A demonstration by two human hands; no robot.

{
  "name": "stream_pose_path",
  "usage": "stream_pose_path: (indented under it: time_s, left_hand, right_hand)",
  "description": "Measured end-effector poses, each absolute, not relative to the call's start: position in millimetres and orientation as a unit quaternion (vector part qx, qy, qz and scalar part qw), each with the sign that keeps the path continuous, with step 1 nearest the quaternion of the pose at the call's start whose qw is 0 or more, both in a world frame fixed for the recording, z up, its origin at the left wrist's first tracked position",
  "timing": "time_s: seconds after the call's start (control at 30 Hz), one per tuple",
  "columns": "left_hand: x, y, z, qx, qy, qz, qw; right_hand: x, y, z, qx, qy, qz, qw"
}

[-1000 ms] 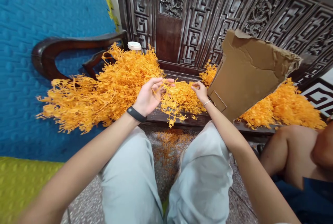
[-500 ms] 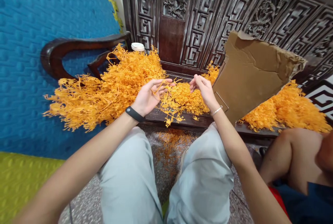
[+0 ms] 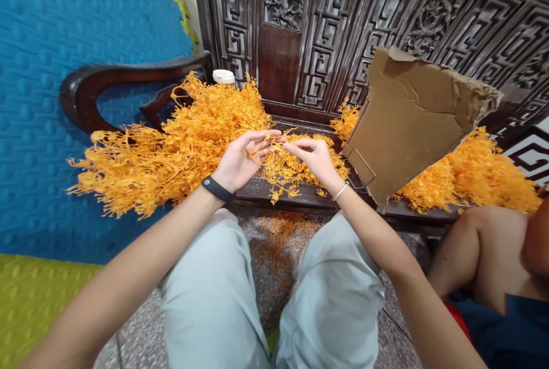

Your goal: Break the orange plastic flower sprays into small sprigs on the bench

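An orange branched plastic sprig (image 3: 254,154) lies across the palm and fingers of my left hand (image 3: 234,170), palm up, its fingers curled loosely around it. My right hand (image 3: 318,162) is at the left fingertips, thumb and forefinger pinched together; what they hold, if anything, is too small to make out. Below and behind both hands, a loose heap of small orange sprigs (image 3: 295,167) covers part of the dark wooden bench (image 3: 257,190). Left of my left hand rises a large pile of longer orange sprigs (image 3: 189,140).
A bent cardboard sheet (image 3: 412,111) stands right of my right hand, with another orange pile (image 3: 480,171) behind it. A white-lidded container (image 3: 223,76) is at the back. Orange scraps (image 3: 281,243) litter the floor. Another person's bent limb (image 3: 476,249) is at the right.
My right hand has moved left and slightly down, from apart to meeting the left fingertips. My left hand stays nearly in place with the sprig. The view has shifted slightly.
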State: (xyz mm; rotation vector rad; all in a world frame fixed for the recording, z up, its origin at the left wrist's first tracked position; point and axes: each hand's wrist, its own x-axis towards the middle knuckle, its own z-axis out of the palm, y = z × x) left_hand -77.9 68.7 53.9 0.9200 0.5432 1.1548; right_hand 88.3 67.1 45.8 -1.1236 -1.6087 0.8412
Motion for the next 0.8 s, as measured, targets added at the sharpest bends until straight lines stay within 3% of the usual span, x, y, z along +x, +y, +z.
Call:
stream_pose_path:
  time_s: [0.23, 0.47, 0.8]
  left_hand:
    - [-78, 69, 54, 0.393, 0.251, 0.535, 0.705]
    - [-77, 68, 55, 0.398, 0.228, 0.515, 0.724]
    - [-75, 66, 56, 0.461, 0.278, 0.451, 0.712]
  right_hand:
    - [96, 69, 52, -0.415, -0.625, 0.412, 0.517]
    - [99, 69, 54, -0.358, -0.618, 0.544, 0.439]
    - [108, 70, 52, -0.337, -0.644, 0.548, 0.415]
